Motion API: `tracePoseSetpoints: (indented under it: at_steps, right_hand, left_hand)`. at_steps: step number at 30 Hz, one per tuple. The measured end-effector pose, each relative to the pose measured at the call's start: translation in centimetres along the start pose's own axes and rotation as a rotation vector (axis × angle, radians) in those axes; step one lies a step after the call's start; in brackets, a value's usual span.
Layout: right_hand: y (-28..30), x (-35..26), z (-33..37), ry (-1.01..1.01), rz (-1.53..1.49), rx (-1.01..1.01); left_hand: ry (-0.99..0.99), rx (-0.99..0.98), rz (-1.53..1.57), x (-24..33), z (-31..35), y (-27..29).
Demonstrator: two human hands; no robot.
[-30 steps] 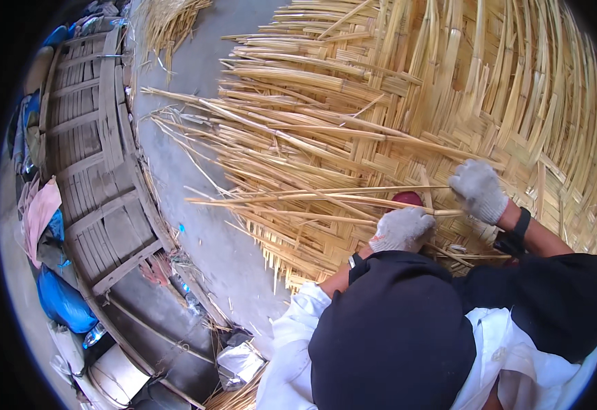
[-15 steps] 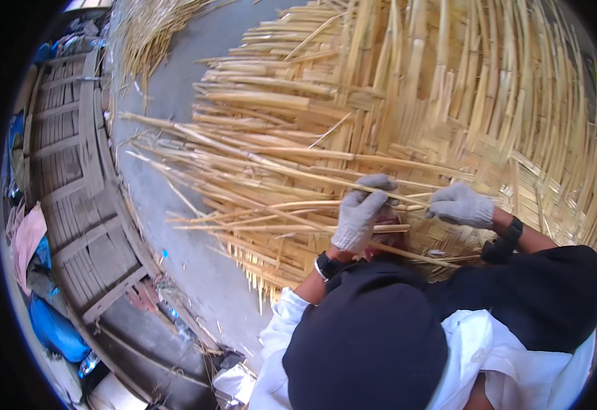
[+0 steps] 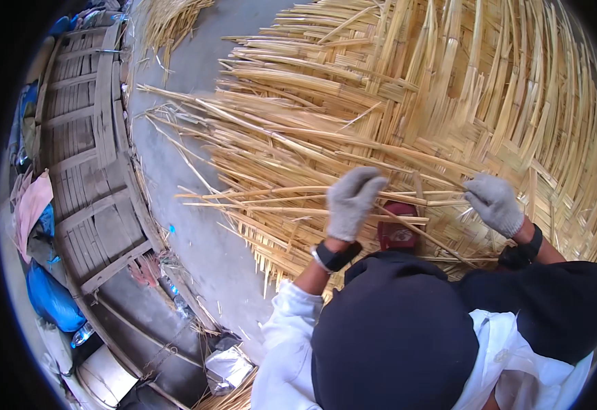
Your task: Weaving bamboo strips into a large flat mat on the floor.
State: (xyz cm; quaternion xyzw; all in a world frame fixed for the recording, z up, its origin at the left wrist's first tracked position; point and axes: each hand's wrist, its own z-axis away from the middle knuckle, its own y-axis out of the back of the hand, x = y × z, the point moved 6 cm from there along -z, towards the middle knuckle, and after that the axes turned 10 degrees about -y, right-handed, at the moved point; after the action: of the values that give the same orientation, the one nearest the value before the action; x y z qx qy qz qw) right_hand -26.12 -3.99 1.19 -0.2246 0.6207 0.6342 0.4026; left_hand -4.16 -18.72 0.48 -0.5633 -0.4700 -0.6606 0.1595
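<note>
A mat of split reed strips (image 3: 497,154) lies on the floor, woven tightly at the right, with long loose ends fanning left. My right hand (image 3: 495,203), in a pale grey knitted glove, is closed, its thumb and fingertips pinching the end of a thin reed strip (image 3: 449,181). My left hand (image 3: 355,203), gloved the same way, is raised over the loose ends with fingers loosely bent and apart, apparently holding nothing. Below and between my hands, a dark red shoe (image 3: 398,229) rests on the mat, with a loose strip lying across it.
A wooden slatted frame (image 3: 86,157) stands along the left. Beside it are a blue bag (image 3: 54,297), a pink cloth (image 3: 33,212) and a white container (image 3: 107,376). More reed strips (image 3: 172,27) lie at the far left on the grey floor (image 3: 196,253).
My hands have moved apart: the right has shifted right, and the left slightly left, seemingly off the strip it gripped. The dark red shoe shows more fully. The whole view has shifted slightly.
</note>
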Motion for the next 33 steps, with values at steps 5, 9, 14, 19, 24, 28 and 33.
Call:
tracePoseSetpoints:
  at_steps: [5, 9, 14, 19, 24, 28, 33]
  right_hand:
    - [0.0, -0.4, -0.2, -0.035, 0.016, 0.037]
    - [-0.4, -0.5, -0.4, -0.078, -0.120, -0.019]
    - [-0.1, 0.0, 0.1, -0.116, -0.161, 0.006]
    - [0.7, 0.5, 0.5, -0.173, -0.176, 0.037]
    - [0.6, 0.8, 0.3, -0.238, -0.233, 0.031]
    - [0.3, 1.4, -0.1, -0.255, -0.160, 0.025]
    - [0.9, 2.5, -0.3, -0.206, -0.097, 0.027]
  left_hand:
    - [0.200, 0.186, -0.446, -3.2, 3.0, 9.7]
    - [0.085, 0.184, -0.365, -3.9, 4.8, 9.2]
    - [-0.079, -0.073, -0.972, -6.0, 3.7, 9.4]
    - [-0.282, -0.320, -1.111, -6.8, 2.9, 10.3]
    - [-0.294, -0.337, -1.012, -6.7, 2.3, 10.6]
    - [-0.358, -0.339, -1.051, -7.2, 1.9, 9.8]
    - [-0.440, -0.505, -0.991, -6.9, 1.6, 10.5]
